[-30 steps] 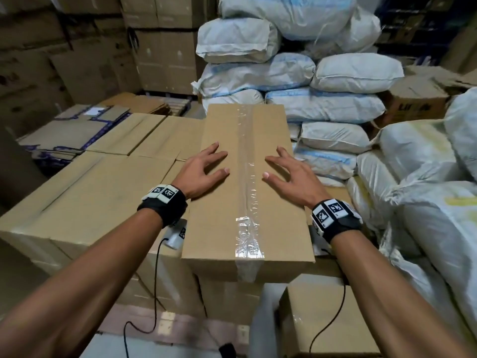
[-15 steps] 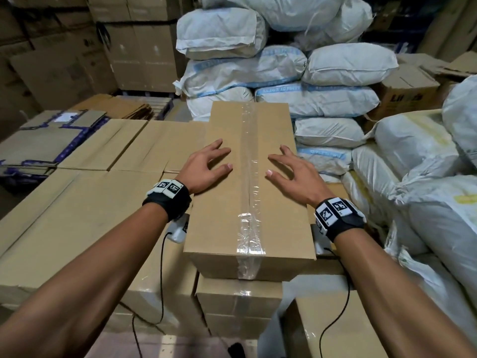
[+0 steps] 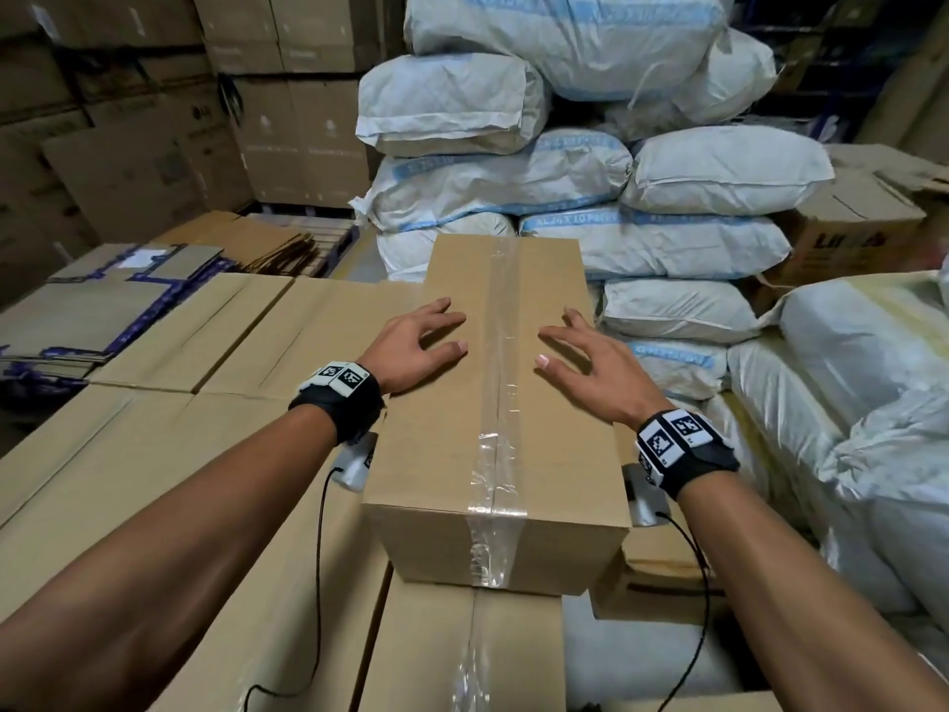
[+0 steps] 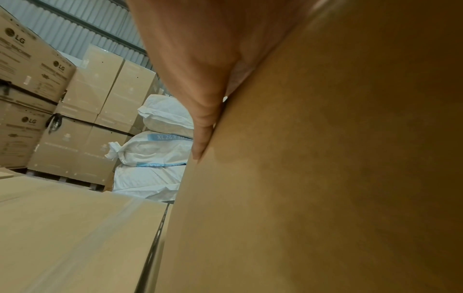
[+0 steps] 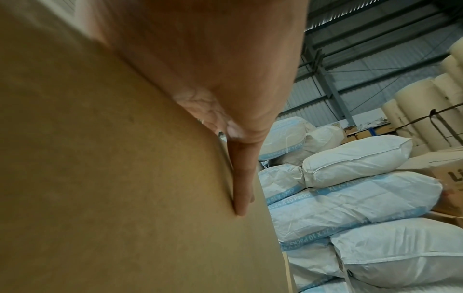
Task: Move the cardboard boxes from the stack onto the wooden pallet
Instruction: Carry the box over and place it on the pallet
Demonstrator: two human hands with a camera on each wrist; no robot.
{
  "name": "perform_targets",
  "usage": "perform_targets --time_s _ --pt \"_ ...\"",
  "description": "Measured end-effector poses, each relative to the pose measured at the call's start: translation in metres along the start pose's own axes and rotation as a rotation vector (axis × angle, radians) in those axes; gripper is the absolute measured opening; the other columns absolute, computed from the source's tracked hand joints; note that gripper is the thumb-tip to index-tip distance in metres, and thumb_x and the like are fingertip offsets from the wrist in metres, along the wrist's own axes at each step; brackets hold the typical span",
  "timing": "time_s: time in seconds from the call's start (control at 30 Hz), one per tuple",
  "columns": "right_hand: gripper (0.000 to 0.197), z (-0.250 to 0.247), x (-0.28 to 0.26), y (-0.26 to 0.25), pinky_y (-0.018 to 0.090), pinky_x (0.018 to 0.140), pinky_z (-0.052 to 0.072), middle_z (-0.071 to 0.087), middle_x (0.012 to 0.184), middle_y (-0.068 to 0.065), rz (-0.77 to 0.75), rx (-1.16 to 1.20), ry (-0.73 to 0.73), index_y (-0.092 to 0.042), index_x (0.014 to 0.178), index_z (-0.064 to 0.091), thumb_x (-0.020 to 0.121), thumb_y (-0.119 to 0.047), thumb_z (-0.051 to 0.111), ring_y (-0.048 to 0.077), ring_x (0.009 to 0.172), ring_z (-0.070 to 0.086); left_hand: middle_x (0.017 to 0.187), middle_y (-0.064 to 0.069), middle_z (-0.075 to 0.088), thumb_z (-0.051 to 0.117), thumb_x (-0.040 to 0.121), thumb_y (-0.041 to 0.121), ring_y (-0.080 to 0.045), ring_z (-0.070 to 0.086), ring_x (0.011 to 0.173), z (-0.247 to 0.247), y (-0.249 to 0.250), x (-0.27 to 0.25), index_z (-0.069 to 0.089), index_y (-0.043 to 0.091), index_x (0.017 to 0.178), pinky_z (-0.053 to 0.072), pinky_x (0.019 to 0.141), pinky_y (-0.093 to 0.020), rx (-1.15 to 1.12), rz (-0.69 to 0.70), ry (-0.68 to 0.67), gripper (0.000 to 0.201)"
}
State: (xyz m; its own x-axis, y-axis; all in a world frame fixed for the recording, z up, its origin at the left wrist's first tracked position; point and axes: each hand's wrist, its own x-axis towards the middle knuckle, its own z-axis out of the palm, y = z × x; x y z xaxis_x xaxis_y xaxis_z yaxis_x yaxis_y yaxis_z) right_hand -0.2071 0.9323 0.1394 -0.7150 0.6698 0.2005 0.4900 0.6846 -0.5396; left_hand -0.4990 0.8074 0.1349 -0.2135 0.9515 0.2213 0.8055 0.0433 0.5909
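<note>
On top of the stack (image 3: 452,650), the box (image 3: 500,403) is sitting closer than a second ago. Left hand (image 3: 411,349) and right hand (image 3: 590,372) are pressing it flat-fingered, probably sliding it near for lifting.

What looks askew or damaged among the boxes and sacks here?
The taped box under both hands overhangs the lower box's front edge. Its clear tape is wrinkled near the front. To the right, a lower carton has a creased, dented top flap.
</note>
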Motion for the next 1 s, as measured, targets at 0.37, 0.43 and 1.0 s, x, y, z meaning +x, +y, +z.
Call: perform_targets --time_s 0.37,0.43,1.0 --pt "0.062 -0.001 0.163 0.091 0.049 0.122 0.026 0.013 0.174 -0.009 -0.029 0.009 -0.049 -0.044 0.151 0.05 0.096 -0.072 0.053 0.02 0.157 0.029 0.164 0.014 0.039 0.071 0.096 0.044 -0.005 0.037 0.149 0.02 -0.054 0.169 0.062 0.037 0.144 0.023 0.126 -0.028 0.008 -0.067 -0.013 0.049" --pt "0.061 -0.001 0.191 0.105 0.044 0.119 0.025 0.011 0.174 -0.008 -0.033 0.009 -0.056 -0.043 0.152 0.049 0.098 -0.07 0.053 0.022 0.156 0.03 0.164 0.016 0.038 0.071 0.097 0.044 -0.002 0.036 0.148 0.023 -0.064 0.196 0.061 0.038 0.144 0.023 0.123 -0.025 0.004 -0.082 -0.012 0.048" --pt "0.05 0.044 0.231 0.138 0.032 0.123 0.017 0.006 0.176 -0.002 0.09 0.241 -0.08 -0.036 0.152 0.051 0.105 -0.053 0.053 0.017 0.16 0.018 0.169 -0.004 0.032 0.052 0.107 0.045 -0.027 0.035 0.153 0.038 -0.109 0.243 0.048 0.025 0.156 0.026 0.126 -0.04 0.24 -0.177 -0.043 0.053"
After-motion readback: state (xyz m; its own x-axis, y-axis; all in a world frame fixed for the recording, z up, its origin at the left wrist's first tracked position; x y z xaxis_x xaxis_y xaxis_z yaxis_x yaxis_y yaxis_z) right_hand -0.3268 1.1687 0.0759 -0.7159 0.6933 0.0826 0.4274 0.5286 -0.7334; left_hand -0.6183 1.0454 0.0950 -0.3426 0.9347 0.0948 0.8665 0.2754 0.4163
